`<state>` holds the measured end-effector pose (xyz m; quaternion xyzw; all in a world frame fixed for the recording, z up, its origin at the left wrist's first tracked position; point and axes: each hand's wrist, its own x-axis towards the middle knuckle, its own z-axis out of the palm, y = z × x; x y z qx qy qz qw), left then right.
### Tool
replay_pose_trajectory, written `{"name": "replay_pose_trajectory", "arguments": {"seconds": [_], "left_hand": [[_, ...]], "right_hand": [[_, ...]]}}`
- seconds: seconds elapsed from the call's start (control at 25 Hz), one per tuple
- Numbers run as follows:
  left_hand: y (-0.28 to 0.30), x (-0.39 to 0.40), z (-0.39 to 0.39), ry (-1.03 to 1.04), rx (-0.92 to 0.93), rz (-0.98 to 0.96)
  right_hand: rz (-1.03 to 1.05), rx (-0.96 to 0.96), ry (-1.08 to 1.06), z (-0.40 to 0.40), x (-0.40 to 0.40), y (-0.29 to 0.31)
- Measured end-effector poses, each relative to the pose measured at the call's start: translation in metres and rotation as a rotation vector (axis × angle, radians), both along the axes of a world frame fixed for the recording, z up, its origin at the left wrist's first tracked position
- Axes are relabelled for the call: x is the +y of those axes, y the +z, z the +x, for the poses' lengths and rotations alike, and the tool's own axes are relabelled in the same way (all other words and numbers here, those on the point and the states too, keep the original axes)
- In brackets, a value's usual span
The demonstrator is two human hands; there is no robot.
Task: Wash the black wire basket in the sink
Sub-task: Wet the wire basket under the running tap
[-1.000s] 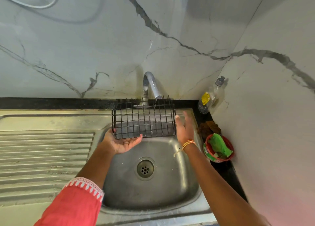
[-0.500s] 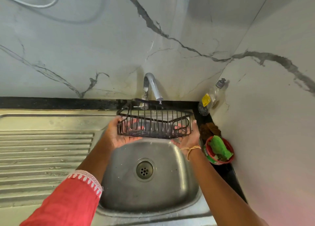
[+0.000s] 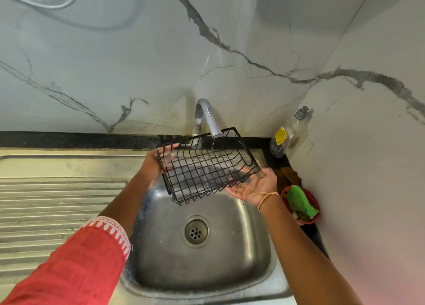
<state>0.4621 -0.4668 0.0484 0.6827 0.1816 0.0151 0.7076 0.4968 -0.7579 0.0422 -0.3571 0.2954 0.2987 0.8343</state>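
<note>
Our left hand (image 3: 161, 164) grips the far-left corner of the black wire basket (image 3: 207, 166), fingers hooked over its rim, while our right hand (image 3: 255, 185) lies flat and palm-up beneath the near-right corner, fingers straight, propping rather than clasping. The basket hangs tilted above the sink (image 3: 264, 247), its open mesh floor turned toward us and its right end raised toward one o'clock, just under the tap (image 3: 208, 118); a thin thread of water drops from the spout through the wires. We judge the tilt is meant to let the stream run across the grid and drain straight into the bowl, toward the drain (image 3: 195, 231) at six o'clock from the basket.

Room is tight to the right: at three o'clock the wall closes in, with a soap bottle (image 3: 285, 134) in the corner at two o'clock and a red bowl (image 3: 315, 217) holding a green scrubber (image 3: 301, 203) at four o'clock, just beside our right wrist. At nine o'clock the ribbed drainboard (image 3: 57, 201) offers the wide side for swinging or setting the basket down.
</note>
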Motion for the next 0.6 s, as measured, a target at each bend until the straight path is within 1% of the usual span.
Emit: {"name": "replay_pose_trajectory", "arguments": {"seconds": [0.04,0.08,0.12,0.16,0.2,0.24,0.28,0.32,0.36,0.44,0.48,0.52,0.6], "left_hand": [[0.001,0.0,0.002,0.021,-0.04,0.049],[0.004,0.001,0.004,0.054,-0.072,0.059],[0.005,0.001,0.004,0.089,-0.09,0.051],[0.007,0.001,0.006,0.142,-0.064,0.017],[0.01,0.003,0.009,0.204,0.039,-0.04],[0.013,0.004,0.008,0.23,0.209,-0.084],[0.017,0.005,0.001,0.17,0.389,-0.123],[0.019,0.006,-0.007,0.067,0.488,-0.204],[0.019,0.004,-0.015,-0.005,0.485,-0.309],[0.012,0.003,-0.03,-0.071,0.28,-0.54],[0.007,0.004,-0.036,-0.092,0.201,-0.626],[0.004,0.004,-0.04,-0.125,0.153,-0.678],[0.002,0.007,-0.043,-0.232,0.134,-0.691]], "right_hand": [[0.0,0.002,-0.004,0.0,0.004,0.002],[-0.05,-0.026,0.019,-0.002,0.009,0.007],[-0.13,-0.059,0.041,-0.004,0.016,0.011],[-0.209,-0.092,0.031,-0.008,0.022,0.013],[-0.251,-0.103,-0.005,-0.011,0.027,0.012],[-0.254,-0.103,-0.061,-0.015,0.03,0.01],[-0.242,-0.104,-0.126,-0.018,0.031,0.007],[-0.226,-0.094,-0.188,-0.02,0.031,0.005],[-0.203,-0.08,-0.233,-0.022,0.03,0.002],[-0.109,-0.066,-0.311,-0.024,0.031,-0.004],[-0.053,-0.063,-0.349,-0.025,0.033,-0.005],[0.0,-0.05,-0.388,-0.027,0.034,-0.008],[0.078,0.009,-0.48,-0.033,0.036,-0.014]]}}
